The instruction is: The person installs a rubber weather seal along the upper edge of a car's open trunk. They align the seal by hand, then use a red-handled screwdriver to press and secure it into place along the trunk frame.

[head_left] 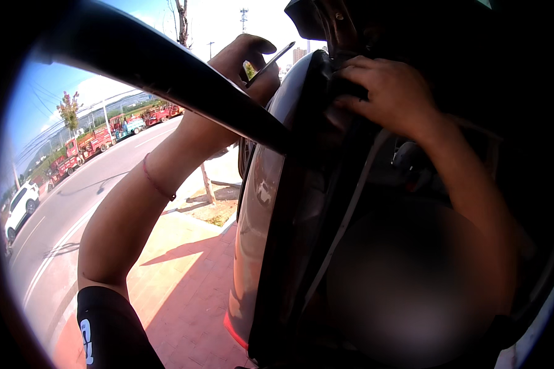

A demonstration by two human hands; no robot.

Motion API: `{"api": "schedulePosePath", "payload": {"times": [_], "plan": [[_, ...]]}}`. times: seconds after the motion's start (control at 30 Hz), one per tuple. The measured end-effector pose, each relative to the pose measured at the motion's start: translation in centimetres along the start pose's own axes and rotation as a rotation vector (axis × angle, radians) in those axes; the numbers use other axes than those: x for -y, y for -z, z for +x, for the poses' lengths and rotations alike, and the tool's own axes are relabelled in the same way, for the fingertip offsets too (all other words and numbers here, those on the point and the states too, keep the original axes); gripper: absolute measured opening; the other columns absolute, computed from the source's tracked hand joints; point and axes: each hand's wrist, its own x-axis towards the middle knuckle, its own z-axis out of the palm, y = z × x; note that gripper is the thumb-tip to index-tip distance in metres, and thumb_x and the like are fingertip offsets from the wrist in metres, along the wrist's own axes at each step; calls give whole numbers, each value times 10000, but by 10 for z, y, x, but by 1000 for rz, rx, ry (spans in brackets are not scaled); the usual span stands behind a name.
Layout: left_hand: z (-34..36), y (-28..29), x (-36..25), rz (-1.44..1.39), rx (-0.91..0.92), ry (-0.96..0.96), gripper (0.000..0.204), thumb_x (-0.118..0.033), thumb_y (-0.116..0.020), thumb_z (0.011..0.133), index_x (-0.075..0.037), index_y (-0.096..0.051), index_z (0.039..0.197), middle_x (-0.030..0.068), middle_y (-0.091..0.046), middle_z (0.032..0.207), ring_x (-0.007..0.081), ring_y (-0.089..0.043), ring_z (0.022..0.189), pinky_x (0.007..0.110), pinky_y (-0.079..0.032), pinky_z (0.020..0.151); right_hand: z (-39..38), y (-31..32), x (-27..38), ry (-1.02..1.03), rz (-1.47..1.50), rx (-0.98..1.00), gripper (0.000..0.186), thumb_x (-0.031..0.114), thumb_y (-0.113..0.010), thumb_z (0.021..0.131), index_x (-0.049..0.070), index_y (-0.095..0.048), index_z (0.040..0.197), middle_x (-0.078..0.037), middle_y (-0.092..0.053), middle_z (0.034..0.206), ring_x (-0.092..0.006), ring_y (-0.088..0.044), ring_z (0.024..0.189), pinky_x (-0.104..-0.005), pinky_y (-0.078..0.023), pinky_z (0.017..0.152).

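Screwdriver (279, 58): in left hand (229, 64), fingers wrapped around it, tip up and rightward, near top of curved grey vehicle panel (261, 200). Right hand (393, 87): fingers bent near panel's dark edge; cannot tell if clamped.

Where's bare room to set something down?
Paving between the left sleeve and silver panel looks bare, partly shadowed. Crowded: panel top, with right hand, black bar, and left hand holding a slim metal tool.
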Motion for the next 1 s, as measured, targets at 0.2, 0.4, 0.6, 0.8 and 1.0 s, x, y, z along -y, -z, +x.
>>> {"api": "schedulePosePath", "payload": {"times": [0.2, 0.4, 0.6, 0.8, 1.0], "plan": [[-17, -15, -6, -425, 136, 406, 603, -391, -657, 986, 46, -496, 1369, 253, -658, 1119, 273, -702, 976, 345, -563, 871, 20, 4, 32, -94, 114, 19, 364, 305, -817, 838, 52, -707, 1076, -85, -707, 1067, -282, -721, 986, -421, -594, 817], [-17, -14, -1, -408, 180, 357, 623, -379, -667, 980, 25, -473, 1413, 231, -664, 1136, 251, -690, 994, 326, -561, 843, 18, -4, 31, -156, 186, -55, 372, 268, -813, 849, 35, -673, 1103, -102, -703, 1056, -312, -718, 981, -435, -587, 804], [-19, -17, 5, -459, 241, 355, 668, -347, -682, 960, 24, -437, 1458, 257, -633, 1226, 297, -673, 1088, 369, -567, 914, 20, 9, 20, -145, 389, 32, 311, 174, -811, 834, 46, -648, 1067, -93, -673, 1079, -317, -699, 976, -414, -556, 793], [-17, -17, 9, -422, 242, 318, 726, -338, -698, 933, 27, -408, 1490, 286, -623, 1249, 334, -673, 1103, 385, -565, 945, 27, 7, 34, -104, 82, -7, 283, 217, -764, 887, 62, -665, 1102, -93, -699, 1098, -312, -718, 1012, -429, -600, 824], [-8, -22, 10, -386, 182, 250, 602, -301, -660, 966, 34, -472, 1429, 226, -672, 1174, 252, -683, 1015, 339, -557, 865, 37, 6, 17, -100, -4, 38, 292, 152, -768, 862, 74, -625, 1104, -84, -673, 1067, -330, -694, 1005, -443, -561, 805]]}}
